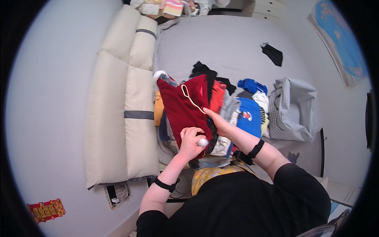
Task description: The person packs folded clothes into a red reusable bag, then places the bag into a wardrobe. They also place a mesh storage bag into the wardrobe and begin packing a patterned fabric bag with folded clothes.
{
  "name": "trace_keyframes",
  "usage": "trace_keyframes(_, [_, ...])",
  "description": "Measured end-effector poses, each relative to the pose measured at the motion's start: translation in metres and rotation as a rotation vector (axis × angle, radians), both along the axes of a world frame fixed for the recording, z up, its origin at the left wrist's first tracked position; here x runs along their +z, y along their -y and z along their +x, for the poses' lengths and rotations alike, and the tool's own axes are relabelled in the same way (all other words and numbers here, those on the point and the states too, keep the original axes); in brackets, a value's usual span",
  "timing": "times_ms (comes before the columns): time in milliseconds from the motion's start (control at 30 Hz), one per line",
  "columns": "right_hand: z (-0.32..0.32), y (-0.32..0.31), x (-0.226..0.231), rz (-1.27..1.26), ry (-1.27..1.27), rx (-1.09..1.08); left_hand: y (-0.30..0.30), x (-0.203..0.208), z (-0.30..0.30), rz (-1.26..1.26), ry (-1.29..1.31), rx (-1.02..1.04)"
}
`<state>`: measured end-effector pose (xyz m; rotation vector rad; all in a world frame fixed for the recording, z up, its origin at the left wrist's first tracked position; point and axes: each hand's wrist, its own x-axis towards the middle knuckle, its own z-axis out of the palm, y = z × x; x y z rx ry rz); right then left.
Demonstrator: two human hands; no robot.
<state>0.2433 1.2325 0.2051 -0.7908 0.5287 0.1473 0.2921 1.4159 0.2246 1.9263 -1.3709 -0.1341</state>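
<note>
A dark red garment (179,102) with a pale looped cord and white fluffy trim lies over a pile of clothes on the bed, in front of me. My left hand (191,142) is closed on its near end, fingers curled into the cloth beside a white fluffy ball (202,142). At the garment's right edge, my right hand (218,122) rests with its fingers stretched out and together, touching the cloth near the cord's end. The undersides of both hands are hidden.
Folded clothes lie right of the garment, among them a blue shirt (248,114) and a red piece (217,96). A checked fabric basket (294,110) stands farther right. A padded cream headboard (138,91) lines the left side. A black item (272,54) lies far right on the bed.
</note>
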Motion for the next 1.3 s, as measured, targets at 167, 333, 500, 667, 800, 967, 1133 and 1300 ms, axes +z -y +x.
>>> trace_keyframes(167, [-0.090, 0.030, -0.010, -0.363, -0.068, -0.022, 0.057, -0.008, -0.094, 0.206, 0.045, -0.210])
trace_keyframes(333, [-0.143, 0.059, -0.029, -0.358, -0.101, -0.246, 0.096, 0.008, -0.141, 0.358, -0.016, -0.335])
trace_keyframes(500, [-0.208, 0.091, -0.007, -0.091, 0.270, -0.285, 0.094, 0.017, -0.163, -0.112, 0.001, 0.270])
trace_keyframes(667, [-0.269, 0.131, 0.027, -0.114, 0.227, -0.311, 0.104, -0.004, -0.144, -0.240, -1.729, 0.209])
trace_keyframes(800, [-0.312, 0.156, 0.037, -0.245, 0.173, -0.457, 0.169, -0.014, -0.152, -0.072, -1.566, -0.051])
trace_keyframes(967, [-0.380, 0.184, 0.049, -0.345, 0.030, -0.786, 0.257, -0.010, -0.193, 0.069, -1.328, -0.248])
trace_keyframes(1133, [-0.448, 0.229, 0.075, -0.456, -0.055, -0.958, 0.309, -0.034, -0.220, 0.369, -0.925, -0.395])
trace_keyframes(1300, [-0.514, 0.320, 0.082, -0.421, -0.086, -1.026, 0.350, -0.085, -0.247, 0.331, -0.552, -0.360])
